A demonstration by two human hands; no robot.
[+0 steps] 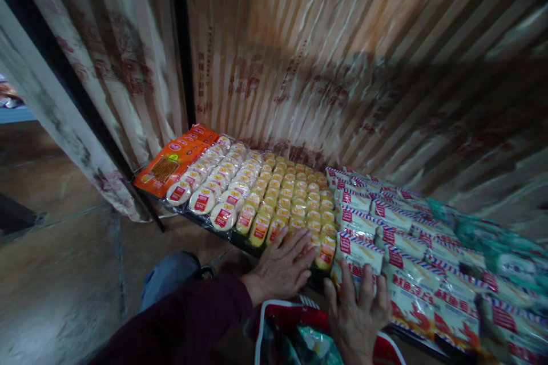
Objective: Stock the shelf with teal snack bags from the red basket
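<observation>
My left hand (285, 265) lies with spread fingers on the front of the rows of small yellow wrapped snacks (295, 202). Its fingertips touch the nearest packs. My right hand (357, 308) is held open, fingers apart, at the front edge of the white snack packets (362, 251) with red print and striped edges; I cannot tell whether it touches them. Neither hand shows anything in its grasp. Left of the yellow snacks are rows of round white wrapped cakes (209, 197), then orange packets (165, 165). Green packets (492, 239) lie at the far right.
Below my hands stands a red container with a white rim (260, 328), holding green packets (319, 345). A pleated, printed curtain (274, 68) hangs behind the low shelf. Dark metal posts (182, 40) rise at the left, above the tiled floor (77, 274).
</observation>
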